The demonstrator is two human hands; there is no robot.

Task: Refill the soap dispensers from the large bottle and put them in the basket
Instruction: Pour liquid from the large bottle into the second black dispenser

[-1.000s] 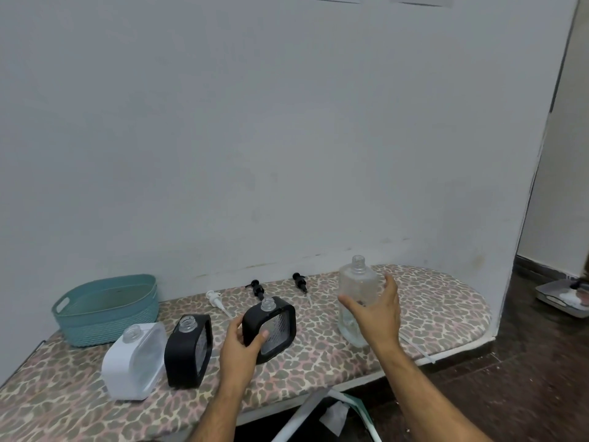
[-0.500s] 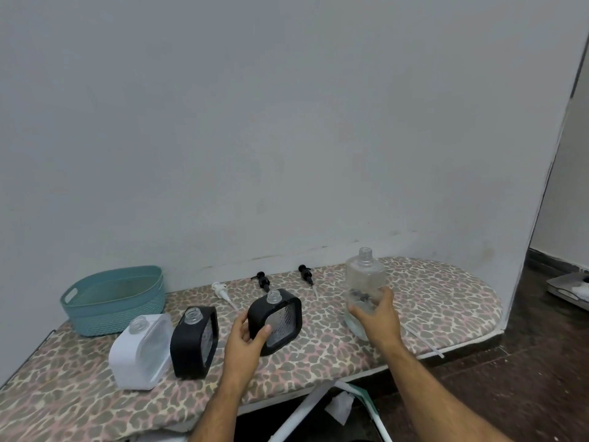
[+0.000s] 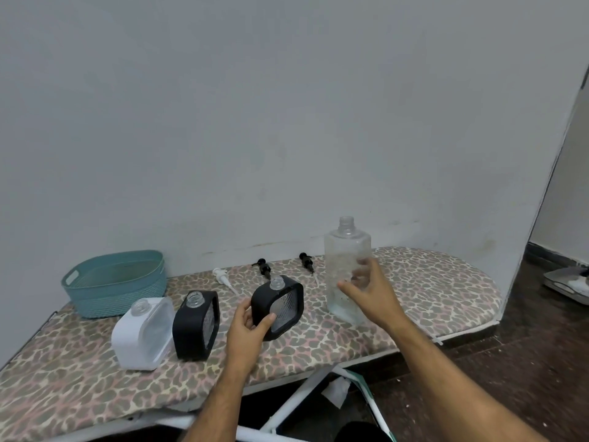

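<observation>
My right hand [image 3: 369,291] grips the large clear bottle [image 3: 346,250], capless and lifted off the board, with a little liquid at its bottom. My left hand [image 3: 247,327] holds a black square dispenser [image 3: 283,301] with an open clear neck, standing on the board. To its left stand a second black dispenser [image 3: 196,323] and a white dispenser [image 3: 143,333], both uncapped. Three pump heads lie near the wall: one white pump [image 3: 223,279] and two black pumps [image 3: 264,267] [image 3: 307,262]. The teal basket [image 3: 114,287] sits at the far left against the wall.
Everything rests on a leopard-print ironing board [image 3: 430,291] against a white wall. Its white metal legs [image 3: 296,400] show below the front edge. Dark floor lies to the right, with a grey tray [image 3: 567,283] near the doorway.
My right hand closed around the large bottle and raised it off the board. My left hand kept its hold on the black dispenser. The view shifted slightly.
</observation>
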